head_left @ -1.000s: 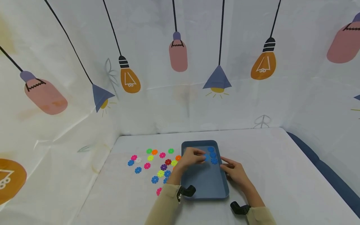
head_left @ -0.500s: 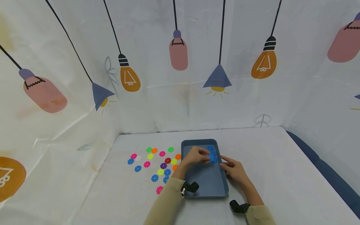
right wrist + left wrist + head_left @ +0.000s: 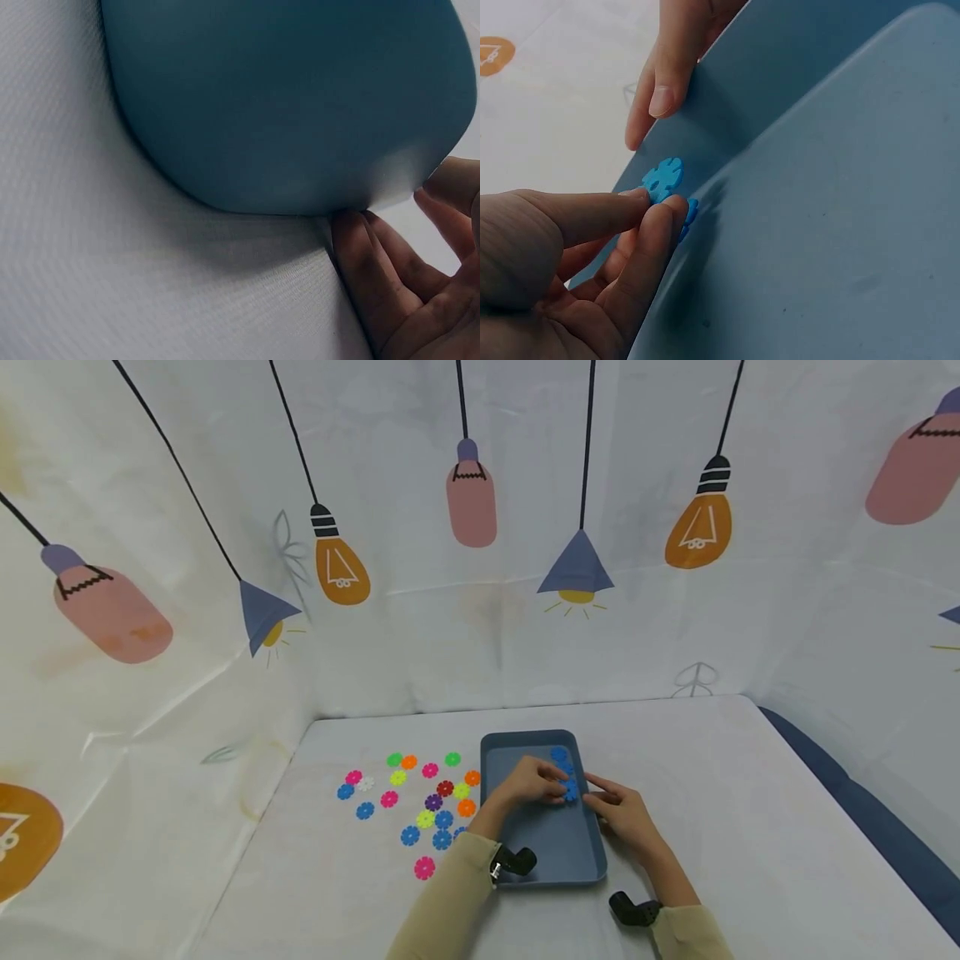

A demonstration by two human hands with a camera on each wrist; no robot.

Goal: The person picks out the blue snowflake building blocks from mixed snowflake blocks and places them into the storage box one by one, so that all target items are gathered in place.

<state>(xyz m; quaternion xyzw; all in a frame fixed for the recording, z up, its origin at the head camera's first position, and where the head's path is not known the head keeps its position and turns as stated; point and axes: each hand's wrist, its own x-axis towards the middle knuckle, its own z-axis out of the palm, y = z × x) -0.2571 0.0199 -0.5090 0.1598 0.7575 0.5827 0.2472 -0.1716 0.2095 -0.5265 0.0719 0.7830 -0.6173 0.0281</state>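
Observation:
My left hand (image 3: 531, 782) is over the upper right part of a blue-grey tray (image 3: 543, 856). Its thumb and fingertips pinch a blue flower-shaped disc (image 3: 667, 174), seen in the left wrist view. A second blue disc (image 3: 691, 214) shows just behind those fingertips, partly hidden. More blue discs (image 3: 559, 753) lie in a column along the tray's right wall. My right hand (image 3: 628, 818) holds the tray's right side, with the thumb at the rim. In the right wrist view, its fingers (image 3: 367, 255) touch the outer wall from below.
Left of the tray, many loose flower discs lie scattered on the white table (image 3: 300, 893): pink (image 3: 424, 867), blue (image 3: 410, 835), green (image 3: 453, 759), orange (image 3: 467, 807), purple (image 3: 433, 802) and others. A white sheet (image 3: 420, 643) printed with lamps stands behind the table.
My left hand has moved right and slightly nearer along the tray's right side, with the blue disc between its fingers. My right hand has stayed at the tray's edge.

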